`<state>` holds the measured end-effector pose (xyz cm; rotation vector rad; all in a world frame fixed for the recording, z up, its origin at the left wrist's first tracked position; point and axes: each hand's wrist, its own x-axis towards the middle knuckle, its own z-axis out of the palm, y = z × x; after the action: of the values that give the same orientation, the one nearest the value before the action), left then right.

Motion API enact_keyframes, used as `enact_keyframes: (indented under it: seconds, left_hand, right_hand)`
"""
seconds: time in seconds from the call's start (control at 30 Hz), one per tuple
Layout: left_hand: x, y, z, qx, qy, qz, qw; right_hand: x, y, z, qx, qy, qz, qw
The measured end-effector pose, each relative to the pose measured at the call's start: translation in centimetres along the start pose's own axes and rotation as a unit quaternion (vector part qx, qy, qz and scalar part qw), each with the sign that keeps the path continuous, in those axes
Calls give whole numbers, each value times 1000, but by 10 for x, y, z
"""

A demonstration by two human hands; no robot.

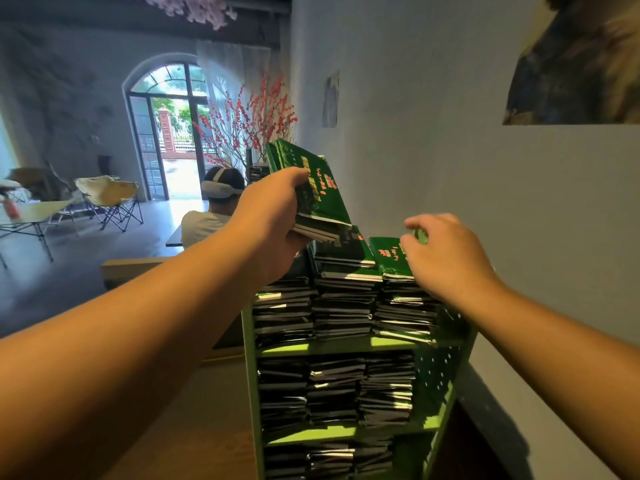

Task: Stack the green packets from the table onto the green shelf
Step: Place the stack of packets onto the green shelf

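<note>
- the left hand [277, 216] has its grip clenched around a tilted bundle of flat glossy green packets with red lettering [317, 188], thumb over the top face and fingers underneath, holding it up in the air.
- just below and to the right of that grip stands the green metal shelf with perforated side panels [446, 372], against the grey wall [450, 150].
- the right hand [450, 258] rests on the top packet of the rightmost pile [388, 258] on the shelf's top tier; its fingers are curled at the packet's far edge, and i cannot tell whether they pinch it or only steady it.
- directly under the left grip, the leftmost top pile [284, 306] sits lower than the middle pile [343, 292] and the right one, so it looks like the likeliest spot for the held bundle.
- progress, as a judgement: the job seems well advanced. the top tier carries three tall piles, the middle tier [332, 389] is packed nearly to the board above, and the lower tier [329, 459] also holds piles.
- what is left: the bundle in the left grip is not yet set down, and the table it comes from is out of view, so the number of packets remaining cannot be told.
- far beyond the left grip, a seated person in a white headset [218, 192] faces away.
</note>
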<state>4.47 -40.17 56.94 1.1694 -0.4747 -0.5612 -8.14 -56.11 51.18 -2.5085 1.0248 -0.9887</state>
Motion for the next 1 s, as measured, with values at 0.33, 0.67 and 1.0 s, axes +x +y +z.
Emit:
enact_keyframes:
  seconds: [0.33, 0.67, 1.0]
  left_hand:
    - [0, 2, -10, 20, 36, -14, 999]
    - [-7, 18, -45, -21, 28, -18, 999]
    - [-2, 29, -65, -23, 100, 72, 992]
  right_hand:
    - [11, -69, -9, -71, -189, -68, 977]
    - [26, -62, -5, 192, -156, 30, 969]
    - [22, -114, 22, 235, -235, -3, 943]
